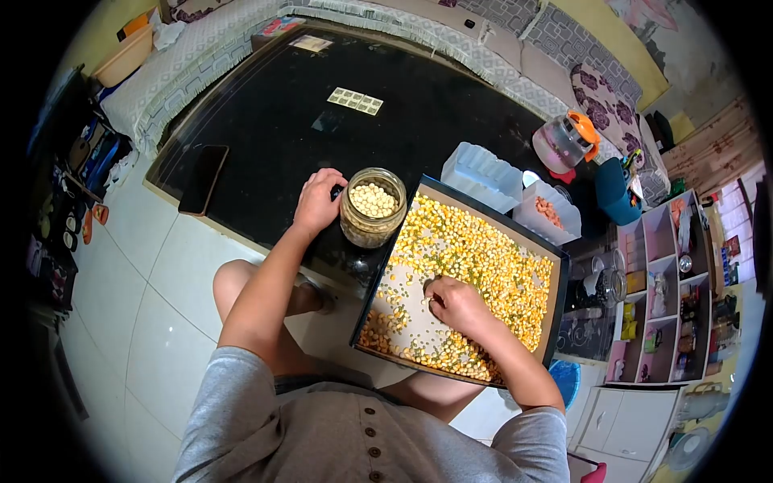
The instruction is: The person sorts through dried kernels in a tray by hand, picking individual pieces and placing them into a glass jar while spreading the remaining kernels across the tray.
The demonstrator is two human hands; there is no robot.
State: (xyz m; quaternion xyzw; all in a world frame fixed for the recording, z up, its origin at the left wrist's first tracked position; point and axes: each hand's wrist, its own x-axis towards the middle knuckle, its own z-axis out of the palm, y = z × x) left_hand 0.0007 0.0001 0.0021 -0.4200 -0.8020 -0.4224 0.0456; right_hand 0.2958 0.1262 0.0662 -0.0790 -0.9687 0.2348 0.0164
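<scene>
A wide cardboard box point(560, 302) with dark outer sides holds yellow corn kernels point(475, 241) mixed with small green beans. Inside it, over a partly bare patch of the bottom, my right hand point(457, 304) has its fingers pinched together; whatever they hold is too small or hidden. To the box's left stands an open glass jar point(372, 233), upright and filled with pale round beans point(373, 200). My left hand point(319, 200) rests at the jar's left side, thumb and fingers apart, with nothing visible in it.
Beyond the box are a pale blue plastic container point(483, 181) and another container point(572, 221) with reddish peanuts. A pitcher point(564, 145) with an orange lid stands farther back. A phone point(204, 180) lies at the black table's point(266, 121) left edge. Shelves point(662, 298) are at right.
</scene>
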